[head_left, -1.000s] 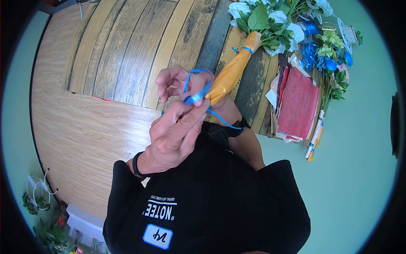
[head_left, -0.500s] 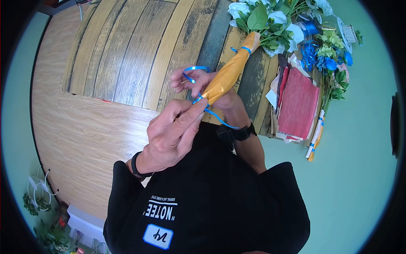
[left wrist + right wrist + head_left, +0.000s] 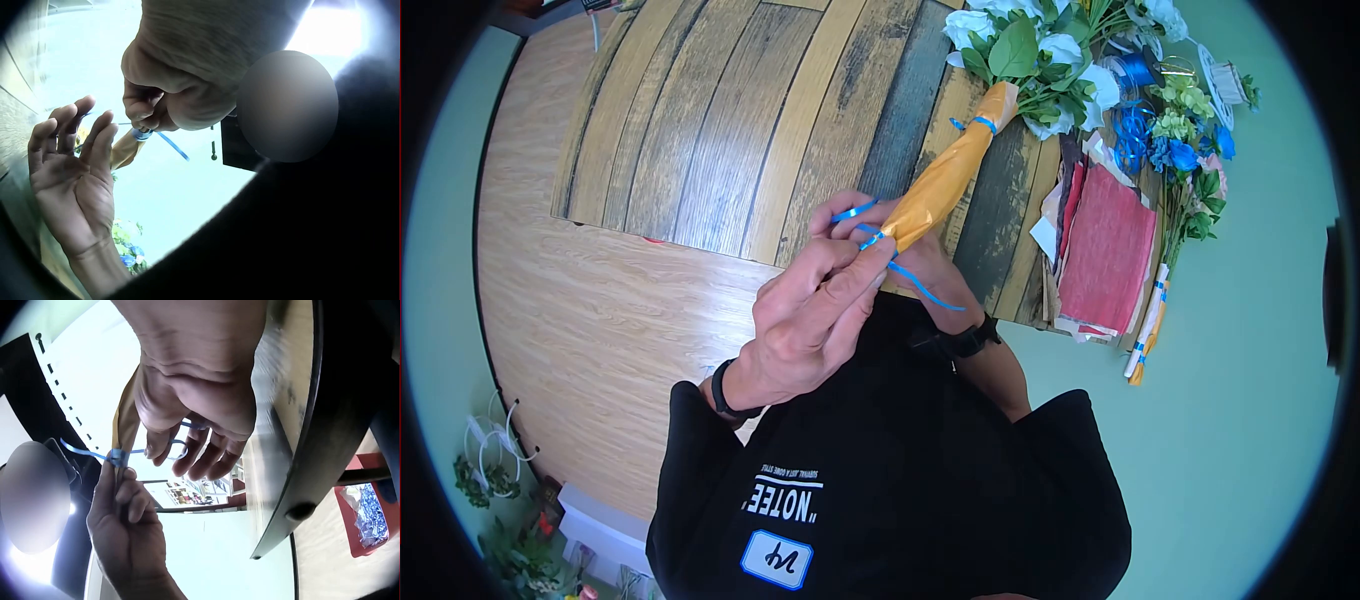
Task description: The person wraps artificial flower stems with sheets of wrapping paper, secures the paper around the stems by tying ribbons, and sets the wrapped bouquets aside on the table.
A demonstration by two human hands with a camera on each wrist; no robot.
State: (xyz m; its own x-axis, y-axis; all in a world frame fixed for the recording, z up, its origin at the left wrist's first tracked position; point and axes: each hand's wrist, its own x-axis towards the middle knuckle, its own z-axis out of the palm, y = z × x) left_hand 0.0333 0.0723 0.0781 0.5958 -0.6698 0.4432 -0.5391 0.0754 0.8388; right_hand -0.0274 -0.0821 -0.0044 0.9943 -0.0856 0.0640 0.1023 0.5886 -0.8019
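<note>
In the head view my left hand (image 3: pixel 805 315) pinches the lower end of an orange paper-wrapped bouquet handle (image 3: pixel 945 180). A blue ribbon (image 3: pixel 925 288) is wrapped round that end, one tail hanging free. My right hand (image 3: pixel 905 235) is just beyond the handle, partly hidden behind it. In the right wrist view, the other end of the ribbon (image 3: pixel 178 445) curls through the right hand's (image 3: pixel 200 419) thumb and fingers, which hold it loosely. White flowers (image 3: pixel 1060 48) with green leaves spread from the handle's far end, below a second blue tie.
A stack of red and pale paper sheets (image 3: pixel 1105 245) lies to the right on the wooden table (image 3: pixel 730 130). Beyond it are a blue ribbon spool (image 3: pixel 1135 68) and a smaller wrapped bouquet (image 3: pixel 1185 155). A red bin (image 3: pixel 353 515) stands on the floor.
The right hand's fingers have moved down and right, closer behind the handle, and the ribbon loop has become smaller. The left hand keeps its pinch.
</note>
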